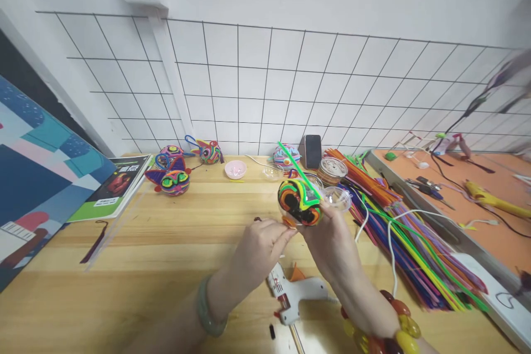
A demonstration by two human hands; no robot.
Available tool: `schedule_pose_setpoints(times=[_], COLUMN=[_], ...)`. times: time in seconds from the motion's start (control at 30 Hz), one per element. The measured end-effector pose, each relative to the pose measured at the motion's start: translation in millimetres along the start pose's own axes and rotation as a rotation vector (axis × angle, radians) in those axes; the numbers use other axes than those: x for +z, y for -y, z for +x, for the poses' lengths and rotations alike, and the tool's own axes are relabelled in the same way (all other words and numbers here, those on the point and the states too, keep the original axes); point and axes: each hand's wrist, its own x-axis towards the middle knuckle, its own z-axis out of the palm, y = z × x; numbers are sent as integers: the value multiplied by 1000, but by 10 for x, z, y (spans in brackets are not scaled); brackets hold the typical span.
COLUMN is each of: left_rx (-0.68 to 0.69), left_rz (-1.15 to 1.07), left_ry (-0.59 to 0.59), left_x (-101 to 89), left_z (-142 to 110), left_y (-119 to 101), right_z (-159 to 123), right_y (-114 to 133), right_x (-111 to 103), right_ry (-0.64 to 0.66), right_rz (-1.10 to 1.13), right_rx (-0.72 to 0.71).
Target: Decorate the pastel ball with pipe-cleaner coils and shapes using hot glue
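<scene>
My right hand (332,243) is closed on a round multicoloured pipe-cleaner ball (299,203), held just above the wooden table (166,265). A long green pipe cleaner (297,168) sticks up and to the left from the ball's top. My left hand (259,246) has its fingers pinched together at the ball's lower left edge, where a small orange bit shows; what it grips is too small to name. A white hot-glue gun (296,296) lies on the table below both hands.
A thick pile of coloured pipe cleaners (410,232) lies to the right. Several finished pipe-cleaner figures (172,174), small clear cups (338,196) and a thread spool (332,170) stand at the back. A green book (116,185) and a painted board (37,177) lie left. An orange mat (477,215) with tools is far right.
</scene>
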Motion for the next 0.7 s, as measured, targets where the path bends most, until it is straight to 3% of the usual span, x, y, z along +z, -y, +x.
schedule_pose_setpoints(times=[0.1,0.17,0.3,0.4,0.47,0.57,0.63,0.7], left_rx=[-2,-60,-192,-127,-100,-117,-119,-93], left_rz=[-68,-161,-408,-623,-739,-763,-684,-579], left_ry=[-47,-198,-723,-1085,-1193,-1222,-1205,-1178], left_x=[-151,-275,-565,-844,-1050,-1301,-1358,-1286], left_z=[28,56,136,173,163,120,108,121], left_y=[0,30,153,286,395,568,645,643], right_z=[100,161,210,207,207,216,224,228], right_y=[42,70,82,67,55,34,12,-16], right_x=[-110,-188,-267,-274,-279,-300,-317,-322], right_ry=[-53,-86,-122,-137,-143,-147,-148,-144], right_rz=[36,66,115,145,149,139,127,102], right_rx=[41,81,147,162,158,132,102,70])
